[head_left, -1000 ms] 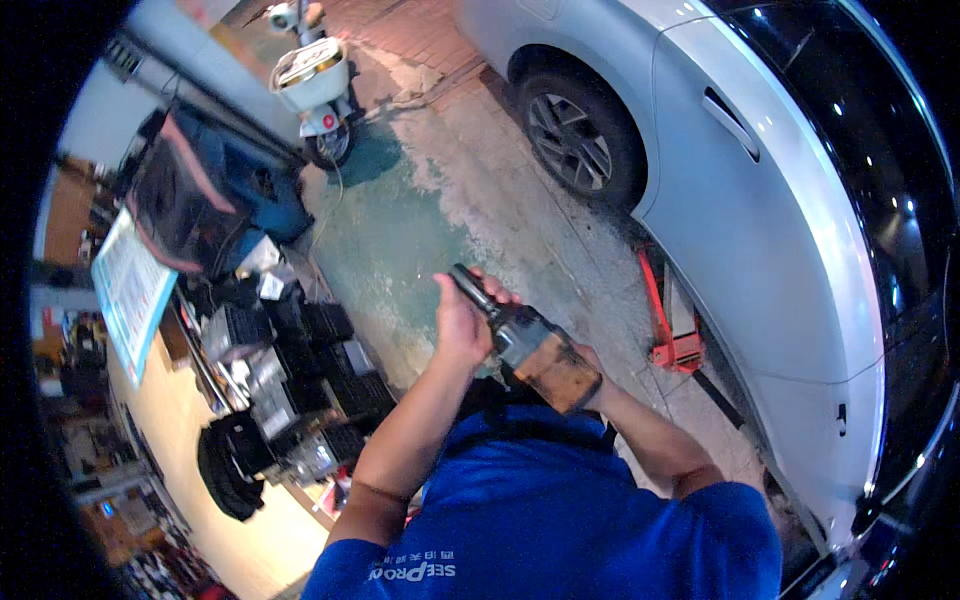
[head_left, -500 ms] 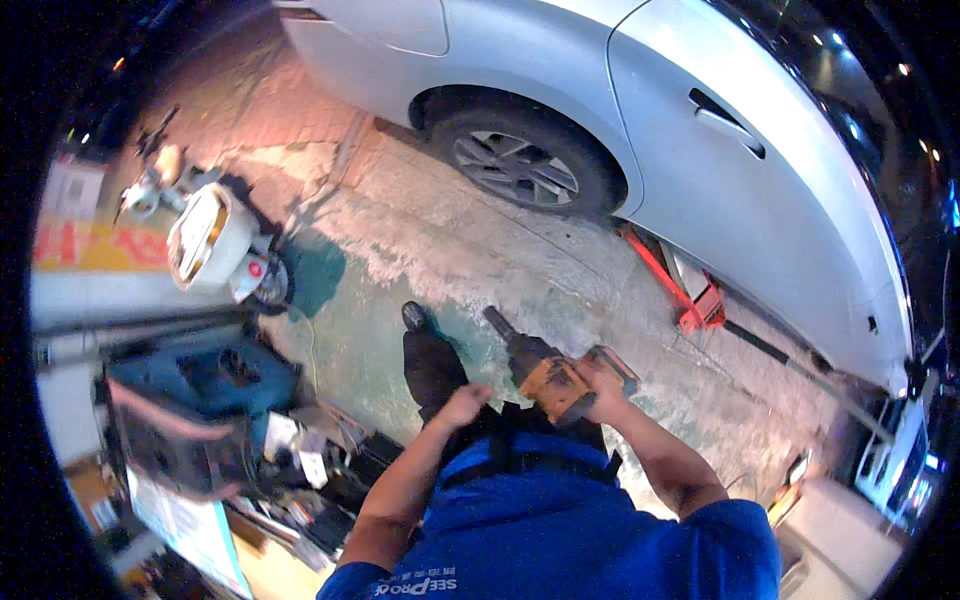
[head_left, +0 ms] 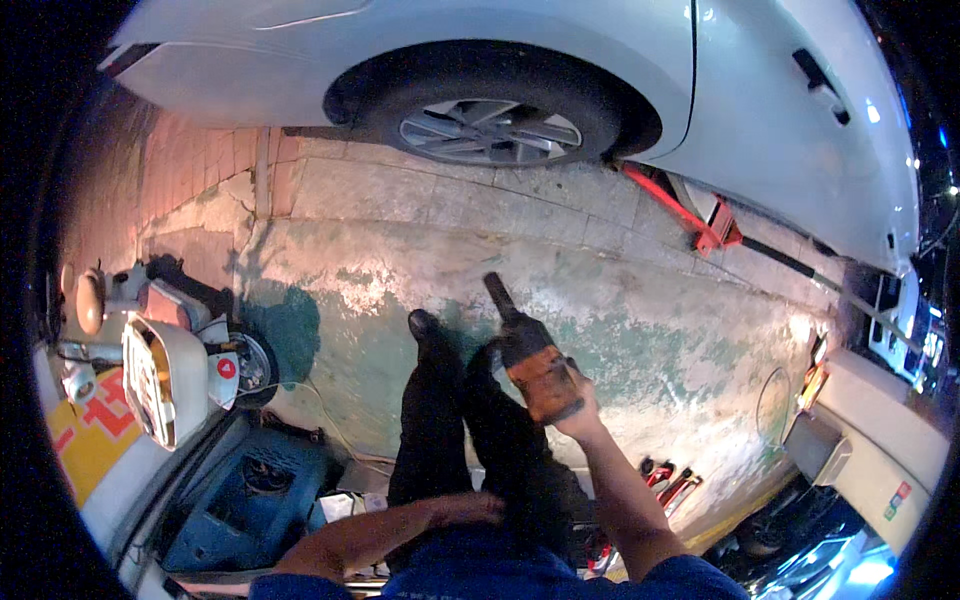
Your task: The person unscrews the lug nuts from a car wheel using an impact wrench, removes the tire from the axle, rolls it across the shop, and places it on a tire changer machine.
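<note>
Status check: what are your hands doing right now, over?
Right hand grips orange power tool. Left hand empty, at thigh. White car and red floor jack ahead.

Glossy painted metal on the silver car (head_left: 600, 60), its alloy wheel (head_left: 490, 130) bright inside matt black rubber. Concrete floor (head_left: 640, 300) rough, its green paint worn off in patches; brick paving (head_left: 180, 170) coarse beside it. The impact wrench (head_left: 535, 360) shows a scuffed orange plastic body and dull dark metal nose. Red jack (head_left: 690, 215) in painted metal. Scooter (head_left: 165, 365) panels in smooth, shiny white plastic. Black trousers (head_left: 440, 420) in matt cloth.
</note>
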A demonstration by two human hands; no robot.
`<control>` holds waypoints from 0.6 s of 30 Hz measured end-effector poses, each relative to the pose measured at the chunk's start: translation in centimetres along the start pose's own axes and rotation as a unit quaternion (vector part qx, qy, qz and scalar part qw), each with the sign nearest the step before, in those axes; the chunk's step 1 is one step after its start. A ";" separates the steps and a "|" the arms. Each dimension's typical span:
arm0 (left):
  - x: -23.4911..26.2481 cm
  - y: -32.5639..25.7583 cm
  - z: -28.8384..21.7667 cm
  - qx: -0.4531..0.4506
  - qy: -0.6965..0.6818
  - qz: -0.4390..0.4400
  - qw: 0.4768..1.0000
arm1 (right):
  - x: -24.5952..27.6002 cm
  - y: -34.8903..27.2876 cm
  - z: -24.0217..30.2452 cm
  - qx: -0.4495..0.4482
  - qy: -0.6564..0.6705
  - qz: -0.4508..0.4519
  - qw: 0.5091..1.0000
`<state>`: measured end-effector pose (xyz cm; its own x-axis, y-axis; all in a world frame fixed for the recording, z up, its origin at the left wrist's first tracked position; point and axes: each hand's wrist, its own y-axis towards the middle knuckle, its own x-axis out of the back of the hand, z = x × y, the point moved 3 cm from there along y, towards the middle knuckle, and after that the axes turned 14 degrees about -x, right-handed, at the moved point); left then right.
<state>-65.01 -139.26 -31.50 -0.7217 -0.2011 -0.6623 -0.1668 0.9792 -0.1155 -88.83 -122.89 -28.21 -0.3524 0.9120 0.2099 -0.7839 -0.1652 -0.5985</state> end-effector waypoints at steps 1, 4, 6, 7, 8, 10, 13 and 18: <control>-0.6 -2.6 -2.3 -0.024 -0.005 0.012 1.000 | -1.9 1.8 0.6 0.040 -0.003 -0.007 0.999; 0.6 -6.6 -2.5 0.147 -0.079 -0.002 0.986 | -6.3 7.5 -2.7 0.018 0.149 0.021 0.988; 5.7 -6.3 -5.7 0.332 -0.092 0.002 0.939 | -7.3 10.5 -4.6 0.045 0.160 0.002 0.986; 7.9 -6.4 -4.7 0.340 -0.095 0.008 0.936 | -7.8 11.9 -5.0 0.047 0.124 -0.011 0.991; 11.1 -5.8 -3.4 0.225 -0.066 -0.055 0.971 | -8.2 13.6 -6.1 0.008 0.188 0.002 0.982; 18.0 -4.6 -1.4 0.102 -0.112 -0.220 0.964 | -8.8 16.7 -8.7 -0.069 0.322 0.009 0.944; 32.2 -2.4 -1.4 0.065 0.075 -0.368 0.924 | -9.5 21.7 -11.6 0.128 -0.088 -0.127 0.980; 53.1 3.7 -8.1 -0.179 -0.125 -0.548 0.807 | -11.5 32.7 -15.7 0.197 -0.037 -0.247 0.948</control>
<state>-109.37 -146.50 -61.10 0.1419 -0.8865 -0.4403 -0.8290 0.1367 -0.5423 -102.36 -132.91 -62.38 0.0846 0.8882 0.4516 -0.9874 0.1355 -0.0815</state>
